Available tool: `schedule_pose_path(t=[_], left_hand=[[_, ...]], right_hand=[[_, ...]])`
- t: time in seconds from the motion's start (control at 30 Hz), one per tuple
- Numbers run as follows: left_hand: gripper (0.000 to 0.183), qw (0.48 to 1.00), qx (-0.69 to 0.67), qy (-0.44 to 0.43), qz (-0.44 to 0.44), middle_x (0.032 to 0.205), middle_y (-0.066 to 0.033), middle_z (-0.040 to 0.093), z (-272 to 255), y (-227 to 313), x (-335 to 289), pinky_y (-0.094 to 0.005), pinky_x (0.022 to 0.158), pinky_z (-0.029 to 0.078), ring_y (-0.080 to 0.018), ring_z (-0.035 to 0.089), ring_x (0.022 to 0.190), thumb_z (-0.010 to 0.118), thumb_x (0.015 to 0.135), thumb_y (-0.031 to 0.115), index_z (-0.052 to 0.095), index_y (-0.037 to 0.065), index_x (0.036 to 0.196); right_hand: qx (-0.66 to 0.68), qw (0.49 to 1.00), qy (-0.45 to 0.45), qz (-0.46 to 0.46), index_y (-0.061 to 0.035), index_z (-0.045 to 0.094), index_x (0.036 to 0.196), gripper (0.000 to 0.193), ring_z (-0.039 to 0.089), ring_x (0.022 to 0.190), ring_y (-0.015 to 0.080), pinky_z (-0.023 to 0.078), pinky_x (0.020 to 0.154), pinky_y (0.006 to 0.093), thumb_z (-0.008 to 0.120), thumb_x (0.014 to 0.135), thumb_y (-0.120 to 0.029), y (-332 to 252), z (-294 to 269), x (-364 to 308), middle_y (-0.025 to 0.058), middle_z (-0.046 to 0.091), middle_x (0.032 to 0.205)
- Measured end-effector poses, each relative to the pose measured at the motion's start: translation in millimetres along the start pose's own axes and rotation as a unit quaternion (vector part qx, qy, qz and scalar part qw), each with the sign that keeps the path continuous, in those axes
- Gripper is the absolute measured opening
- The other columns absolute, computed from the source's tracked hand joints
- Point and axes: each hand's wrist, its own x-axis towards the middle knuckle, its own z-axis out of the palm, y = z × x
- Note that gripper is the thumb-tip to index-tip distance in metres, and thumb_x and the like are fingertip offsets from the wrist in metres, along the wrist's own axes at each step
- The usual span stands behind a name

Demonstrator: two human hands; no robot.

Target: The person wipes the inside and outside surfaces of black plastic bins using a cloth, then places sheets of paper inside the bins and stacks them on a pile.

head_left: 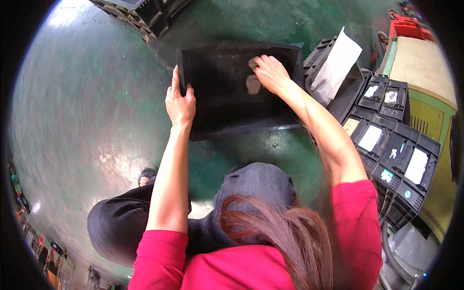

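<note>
A black plastic crate [217,113] lies in front of my knees with its open side facing me. My left hand [181,104] grips the crate's left wall, fingers on the outside and thumb over the rim. My right hand [269,72] reaches inside, fingers closed on a small grey-brown piece [252,63] pressed near the far part of the crate's inner surface. The hand partly hides this piece, and its kind is unclear. Just below my fingers a pale beige patch [253,85] shows on the inner surface; I cannot tell whether it is loose or stuck.
Right of the crate stands another black crate [355,89] with a white sheet [337,65] hanging over it. Several stacked black crates [394,145] with labels stand further right, beside a green-yellow cabinet [427,113]. More black crates [150,19] stand far left on the green floor [92,106].
</note>
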Motion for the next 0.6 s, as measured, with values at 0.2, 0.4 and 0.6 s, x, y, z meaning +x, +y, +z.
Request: schedule_pose_path(t=[0.2, 0.4, 0.6], left_hand=[[0.058, 1.000, 0.016, -0.007, -0.010, 0.102, -0.0198, 0.062, 1, 5, -6, -0.0390, 0.083, 0.046, -0.0345, 0.061, 0.095, 0.059, 0.081, 0.014, 0.040, 0.023, 0.135], [0.060, 1.000, -0.016, 0.021, 0.003, 0.102, -0.0126, 0.064, 6, -4, -4, -0.0343, 0.072, 0.048, -0.0227, 0.062, 0.077, 0.060, 0.081, 0.012, 0.041, 0.025, 0.135], [0.060, 1.000, -0.023, 0.015, -0.006, 0.100, -0.0127, 0.064, 7, 2, -3, -0.0335, 0.073, 0.048, -0.0214, 0.061, 0.076, 0.060, 0.080, 0.012, 0.041, 0.026, 0.135]], right_hand=[[-0.123, 0.980, -0.043, 0.150, -0.0052, 0.058, 0.095, 0.023, 0.054, 0.087, 0.0255, 0.041, 0.083, 0.0407, 0.051, 0.076, -0.015, 17, 78, -26, 0.0115, 0.056, 0.090], [-0.214, 0.960, -0.115, 0.139, -0.0098, 0.054, 0.096, 0.018, 0.055, 0.089, 0.0217, 0.034, 0.090, 0.0399, 0.048, 0.081, -0.018, 6, 74, -18, 0.0088, 0.058, 0.089], [-0.109, 0.967, -0.128, 0.191, -0.0101, 0.054, 0.086, 0.011, 0.055, 0.082, 0.0205, 0.035, 0.082, 0.0338, 0.053, 0.076, -0.015, -27, 55, -54, 0.0067, 0.058, 0.076]])
